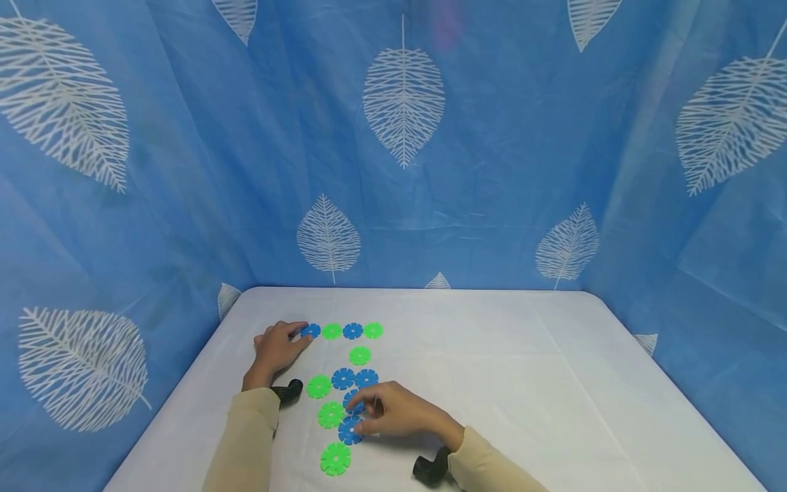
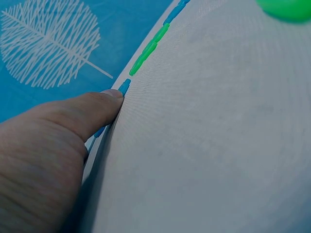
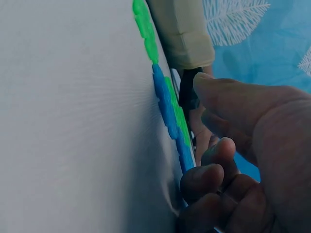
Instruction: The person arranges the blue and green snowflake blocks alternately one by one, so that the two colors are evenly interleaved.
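My left hand (image 1: 274, 350) is at the far left of the table, thumb and forefinger at opposite edges of a blue notched plastic disc (image 1: 312, 331) lying flat. In the left wrist view the thumb (image 2: 109, 99) touches that disc's edge. To its right the row continues with a green disc (image 1: 332, 331), a blue disc (image 1: 353, 331) and another green disc (image 1: 373, 331). My right hand (image 1: 399, 410) is over the nearer blue discs (image 1: 350, 432), thumb and forefinger apart, partly covering one. No held disc shows in the right wrist view, where the other fingers curl loosely.
A green disc (image 1: 359, 355) lies below the top row, above a pair of blue discs (image 1: 343, 378). More green discs (image 1: 330, 415) line the left of the cluster; one (image 1: 335, 458) is nearest the front. White cloth covers the table (image 1: 522, 383); a leaf-patterned blue curtain (image 1: 479, 171) surrounds it.
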Demonstrator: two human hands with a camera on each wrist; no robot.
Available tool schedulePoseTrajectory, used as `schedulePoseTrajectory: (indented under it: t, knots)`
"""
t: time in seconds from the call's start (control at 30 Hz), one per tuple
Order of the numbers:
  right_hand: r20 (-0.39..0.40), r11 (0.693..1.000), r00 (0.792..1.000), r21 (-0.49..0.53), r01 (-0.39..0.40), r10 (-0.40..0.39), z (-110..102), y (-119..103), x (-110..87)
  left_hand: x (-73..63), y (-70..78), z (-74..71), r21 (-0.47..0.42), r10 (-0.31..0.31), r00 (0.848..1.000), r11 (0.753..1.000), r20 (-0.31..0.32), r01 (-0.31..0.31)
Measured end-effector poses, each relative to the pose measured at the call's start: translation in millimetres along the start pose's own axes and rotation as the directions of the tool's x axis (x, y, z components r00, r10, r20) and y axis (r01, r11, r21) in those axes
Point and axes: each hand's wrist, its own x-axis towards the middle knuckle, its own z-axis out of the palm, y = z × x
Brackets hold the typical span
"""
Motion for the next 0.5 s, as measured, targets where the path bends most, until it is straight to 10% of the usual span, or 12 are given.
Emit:
schedulePoseTrajectory:
  t: [0.5]
  knots:
    - [0.025,0.986,0.999,-0.162,-0.036,0.04,3.5,-1.6,-0.9,-0.5,0.9,0.6,-0.006,-0.002,1.0,1.0,-0.003,0.002]
